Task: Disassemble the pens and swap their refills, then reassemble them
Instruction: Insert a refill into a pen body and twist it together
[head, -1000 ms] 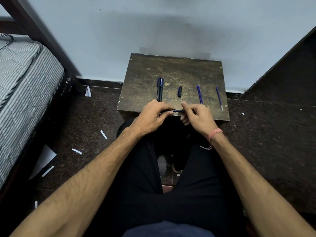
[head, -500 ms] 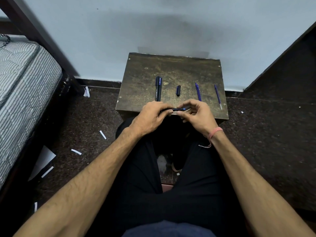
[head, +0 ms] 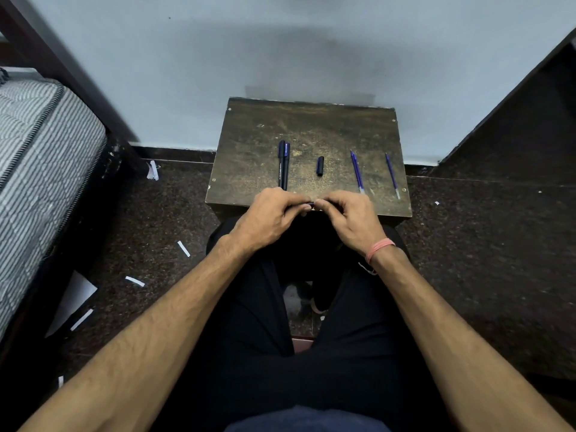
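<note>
My left hand (head: pixel 270 217) and my right hand (head: pixel 349 217) meet fingertip to fingertip at the near edge of a small worn wooden table (head: pixel 311 126). Between them they grip a dark pen (head: pixel 310 202), almost wholly hidden by the fingers. On the table lie a capped dark pen with a blue clip (head: pixel 283 165) at the left, a short dark pen cap (head: pixel 320 165) in the middle, and two thin blue refills at the right: one (head: pixel 357 172) nearer the middle, the other (head: pixel 392 176) by the right edge.
A striped mattress (head: pixel 37 169) on a dark bed frame stands at the left. White paper scraps (head: pixel 134 281) lie on the dark speckled floor. A pale wall backs the table, and a dark panel (head: pixel 514 98) rises at the right. My legs fill the foreground.
My right hand has slid left along the pen until its fingertips touch those of the left hand. The stretch of blue pen seen between the hands is now covered.
</note>
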